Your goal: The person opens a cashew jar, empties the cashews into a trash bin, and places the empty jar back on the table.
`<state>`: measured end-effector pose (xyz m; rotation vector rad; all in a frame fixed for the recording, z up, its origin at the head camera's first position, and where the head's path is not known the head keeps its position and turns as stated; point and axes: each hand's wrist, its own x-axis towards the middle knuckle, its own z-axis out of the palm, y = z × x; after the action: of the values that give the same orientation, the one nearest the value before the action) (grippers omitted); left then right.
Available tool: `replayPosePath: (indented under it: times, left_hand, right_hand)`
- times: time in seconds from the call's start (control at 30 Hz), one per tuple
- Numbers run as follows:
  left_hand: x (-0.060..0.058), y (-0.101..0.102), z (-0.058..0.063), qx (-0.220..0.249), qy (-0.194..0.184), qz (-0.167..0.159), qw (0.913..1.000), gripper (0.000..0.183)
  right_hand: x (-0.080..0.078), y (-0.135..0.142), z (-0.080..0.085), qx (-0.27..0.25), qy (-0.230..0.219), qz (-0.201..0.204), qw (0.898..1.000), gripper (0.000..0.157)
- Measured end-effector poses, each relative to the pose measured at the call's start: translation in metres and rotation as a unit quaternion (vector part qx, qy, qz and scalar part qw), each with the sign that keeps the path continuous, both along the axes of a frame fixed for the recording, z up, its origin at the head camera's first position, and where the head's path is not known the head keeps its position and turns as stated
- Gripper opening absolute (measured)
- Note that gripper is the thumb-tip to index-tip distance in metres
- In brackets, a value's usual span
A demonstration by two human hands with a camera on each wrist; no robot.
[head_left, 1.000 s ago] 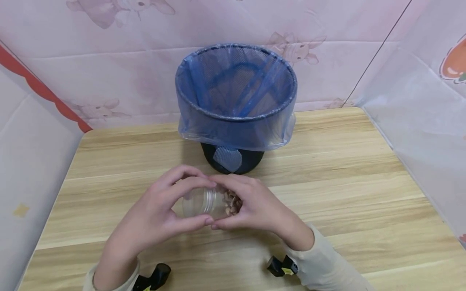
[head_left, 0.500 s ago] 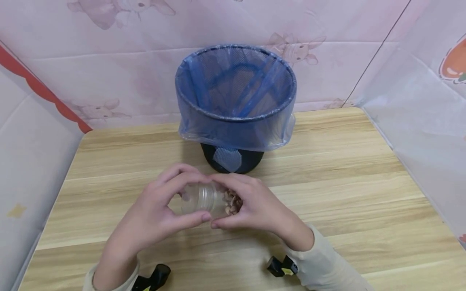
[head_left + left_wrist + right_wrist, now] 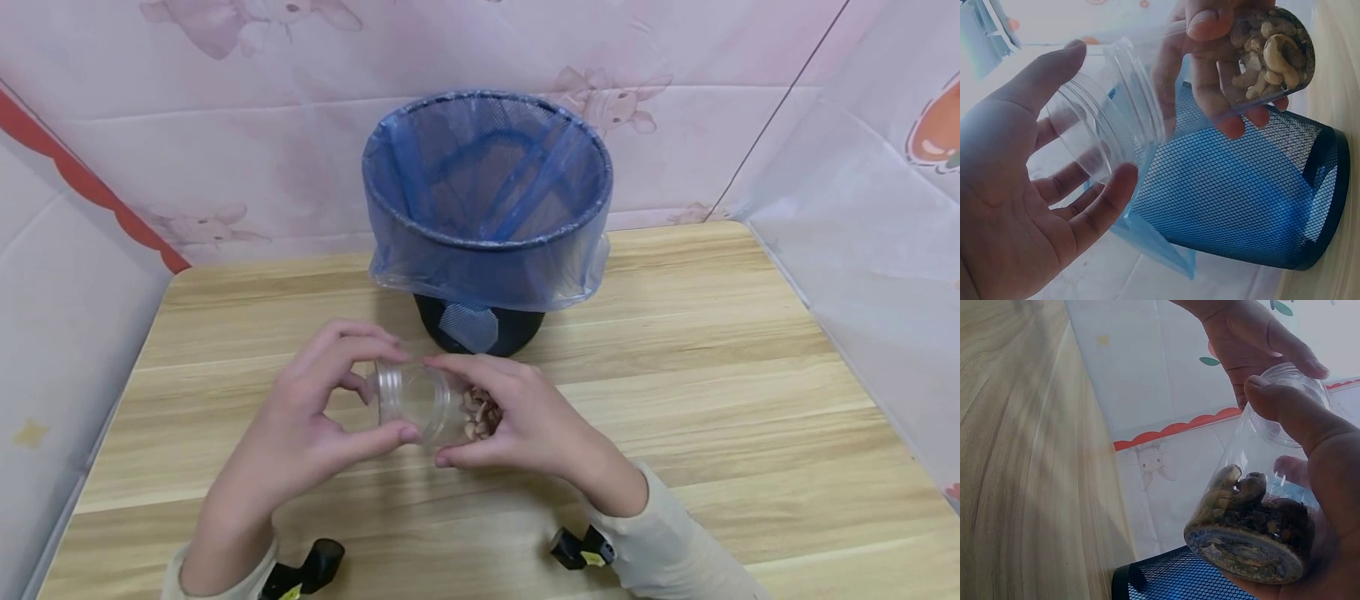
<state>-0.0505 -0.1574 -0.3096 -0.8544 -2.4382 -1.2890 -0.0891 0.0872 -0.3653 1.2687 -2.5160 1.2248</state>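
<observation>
From the head view I see a clear jar (image 3: pixel 455 414), brownish nuts (image 3: pixel 481 414) at its base, held sideways over the tabletop (image 3: pixel 712 375) before the blue-lined bin (image 3: pixel 487 275), its bottom covered by the right hand (image 3: pixel 532 421). In the left wrist view its threaded mouth (image 3: pixel 1138 90) faces a clear lid (image 3: pixel 1085 128), touching or not I can't tell, which the left hand (image 3: pixel 1016 181) pinches between spread thumb and fingers. In the right wrist view the nuts look dark, the right hand, cut off at the edge, gripping the jar.
</observation>
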Motion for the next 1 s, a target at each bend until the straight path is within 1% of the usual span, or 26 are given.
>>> replayPosePath:
  times: [0.13,0.23,0.33,0.43,0.5,0.6,0.67,0.73,0.87,0.93,1.0]
  left_hand:
    - [0.001,-0.003,0.001,-0.004,-0.008,0.018,0.9998,0.06]
    - [0.0,-0.005,0.001,-0.003,-0.009,0.021,0.9997,0.058]
    - [-0.001,-0.007,0.0,-0.004,-0.002,0.022,0.9997,0.057]
    - [-0.004,-0.009,0.0,-0.009,0.018,0.03,0.9993,0.052]
    - [-0.006,-0.011,-0.001,-0.009,0.038,0.036,0.9986,0.048]
    - [-0.009,-0.014,-0.002,0.0,0.076,0.04,0.9963,0.044]
    - [-0.01,-0.016,-0.003,0.005,0.091,0.042,0.9949,0.043]
    - [-0.011,-0.017,-0.004,0.004,0.098,0.046,0.9942,0.042]
    - [-0.012,-0.019,-0.005,-0.006,0.095,0.057,0.9938,0.04]
    - [-0.013,-0.02,-0.006,-0.007,0.096,0.06,0.9936,0.036]
    - [-0.014,-0.02,-0.007,-0.009,0.104,0.059,0.9928,0.026]
  right_hand:
    - [0.0,0.0,0.0,-0.003,0.0,0.0,1.0,0.084]
    - [0.0,0.0,-0.001,-0.007,0.001,0.001,1.0,0.084]
    - [0.0,0.0,-0.001,-0.009,0.002,0.001,1.0,0.084]
    - [0.0,0.0,-0.001,-0.008,0.002,0.001,1.0,0.084]
    - [0.0,0.0,-0.001,-0.008,0.001,0.001,1.0,0.084]
    - [-0.001,0.0,-0.001,-0.007,-0.001,0.002,1.0,0.084]
    - [-0.001,0.0,-0.001,-0.007,-0.004,0.002,1.0,0.084]
    - [-0.001,0.0,-0.001,-0.006,-0.006,0.002,1.0,0.084]
    - [-0.001,0.0,-0.002,-0.008,-0.007,0.003,1.0,0.084]
    - [-0.002,0.0,-0.002,-0.01,-0.008,0.004,1.0,0.084]
    - [-0.002,0.0,-0.001,-0.011,-0.009,0.004,1.0,0.083]
